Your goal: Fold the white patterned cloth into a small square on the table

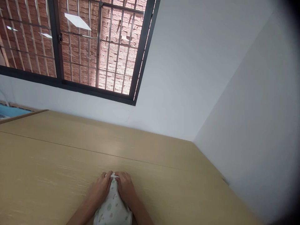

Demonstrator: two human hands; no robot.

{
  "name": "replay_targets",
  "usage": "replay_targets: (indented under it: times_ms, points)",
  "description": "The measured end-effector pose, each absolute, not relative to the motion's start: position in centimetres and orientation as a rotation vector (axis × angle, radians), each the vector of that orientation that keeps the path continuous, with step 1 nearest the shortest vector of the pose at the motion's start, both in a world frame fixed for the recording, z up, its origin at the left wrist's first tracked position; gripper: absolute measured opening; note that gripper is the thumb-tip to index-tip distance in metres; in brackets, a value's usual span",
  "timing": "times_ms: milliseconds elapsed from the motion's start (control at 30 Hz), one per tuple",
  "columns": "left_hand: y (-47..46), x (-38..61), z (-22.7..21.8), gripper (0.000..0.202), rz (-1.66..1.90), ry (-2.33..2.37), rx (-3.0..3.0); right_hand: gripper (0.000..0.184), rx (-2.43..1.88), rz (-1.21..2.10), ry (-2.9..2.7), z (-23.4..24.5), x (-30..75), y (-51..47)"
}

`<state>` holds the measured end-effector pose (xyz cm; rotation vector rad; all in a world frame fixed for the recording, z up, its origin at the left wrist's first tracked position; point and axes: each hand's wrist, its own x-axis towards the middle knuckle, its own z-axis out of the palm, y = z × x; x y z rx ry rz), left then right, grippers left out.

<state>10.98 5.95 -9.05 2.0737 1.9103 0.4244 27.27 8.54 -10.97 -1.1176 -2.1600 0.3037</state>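
At 6 o'clock on the table (58, 175), a white printed cloth (112, 207) is pinched at its top edge by both hands: left hand (100, 188) at 11, right hand (125, 187) at 1, fingers curled shut on it. Window (77, 43) at 11 o'clock, wall (199, 78) behind.

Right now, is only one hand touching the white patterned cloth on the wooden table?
No, both the left hand and the right hand press on the white patterned cloth, one on each side.
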Motion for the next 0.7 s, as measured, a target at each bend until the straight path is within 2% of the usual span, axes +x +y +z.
replay_targets:
  times_ms: [367,567,700]
  points:
    - [7.4,11.1,-9.0,0.036,0.411,1.948,2.249,0.021,-1.102,0.372,-2.173,-9.8,27.6,10.1]
    - [7.9,11.0,-9.9,0.035,0.502,1.909,2.272,0.033,-1.053,0.368,-2.143,-10.0,27.7,9.9]
    - [8.0,10.9,-10.4,0.035,0.572,1.899,2.257,0.031,-1.06,0.377,-2.105,-10.4,27.9,9.9]
